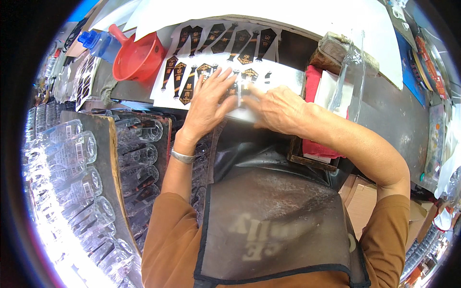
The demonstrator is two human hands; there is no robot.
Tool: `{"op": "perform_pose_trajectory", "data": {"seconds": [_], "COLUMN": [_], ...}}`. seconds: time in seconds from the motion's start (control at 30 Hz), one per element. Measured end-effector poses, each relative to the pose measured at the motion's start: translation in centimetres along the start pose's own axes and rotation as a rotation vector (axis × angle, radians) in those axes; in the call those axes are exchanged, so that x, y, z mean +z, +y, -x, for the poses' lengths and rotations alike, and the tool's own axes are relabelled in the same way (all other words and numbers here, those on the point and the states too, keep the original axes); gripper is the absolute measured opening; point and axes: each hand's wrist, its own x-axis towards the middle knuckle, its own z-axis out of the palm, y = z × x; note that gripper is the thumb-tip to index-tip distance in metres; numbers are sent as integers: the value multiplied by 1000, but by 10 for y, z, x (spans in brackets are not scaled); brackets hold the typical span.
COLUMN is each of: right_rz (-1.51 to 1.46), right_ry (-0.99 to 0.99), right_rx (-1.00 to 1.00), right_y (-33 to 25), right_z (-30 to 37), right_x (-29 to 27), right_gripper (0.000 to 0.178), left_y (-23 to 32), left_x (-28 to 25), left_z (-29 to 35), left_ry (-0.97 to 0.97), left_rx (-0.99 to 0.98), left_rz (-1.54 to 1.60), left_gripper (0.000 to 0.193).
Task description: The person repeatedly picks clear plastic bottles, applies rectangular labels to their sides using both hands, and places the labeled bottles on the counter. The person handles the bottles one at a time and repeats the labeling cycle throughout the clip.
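Observation:
A white sheet [165,98] bearing rows of black, gold-printed labels [186,89] lies on the bench in front of me. My left hand [206,103] rests on it with fingers stretched over the lower row. Just right of that, my right hand [281,110] is over the sheet near the labels, its fingertips smeared by motion. Whether they grip a label I cannot make out. A clear glass bottle [346,79] lies to the right, by a red cloth [313,89] and a white pad in a wooden frame [312,162].
At the back left sit a red plastic dipper [137,57] and a blue plastic bottle [103,45]. Wooden-sided racks of clear bottles [86,144] stand at my left. A worn block [331,50] lies behind the cloth. Cardboard [360,201] is low on the right.

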Motion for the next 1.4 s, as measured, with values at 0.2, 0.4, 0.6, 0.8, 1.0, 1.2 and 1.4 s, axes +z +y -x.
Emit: {"op": "perform_pose_trajectory", "data": {"seconds": [0.2, 0.4, 0.6, 0.8, 1.0, 1.2, 1.4], "right_rz": [-90, -442, -414, -374, -403, -428, -465], "right_ry": [33, 68, 271, 205, 212, 198, 213], "right_rx": [50, 92, 142, 222, 253, 262, 281], "right_y": [-18, -16, 5, 24, 36, 41, 43], "right_z": [24, 61, 73, 93, 95, 94, 97], "right_x": [-41, -109, -129, -130, -121, -116, -118], "right_gripper": [56, 43, 39, 47, 46, 46, 46], "left_y": [9, 22, 21, -3, -15, -27, -58], "left_x": [18, -10, -51, -75, -79, -83, -81], "left_z": [-15, -42, -134, -167, -164, -168, -178], "left_ry": [-65, 176, 588, 263, 278, 258, 498], "left_rx": [-8, 25, 63, -64, 116, -51, -455], "left_rz": [-138, -16, -133, -152, -217, 117, 757], "left_gripper": [46, 50, 35, 24, 21, 18, 19]}}
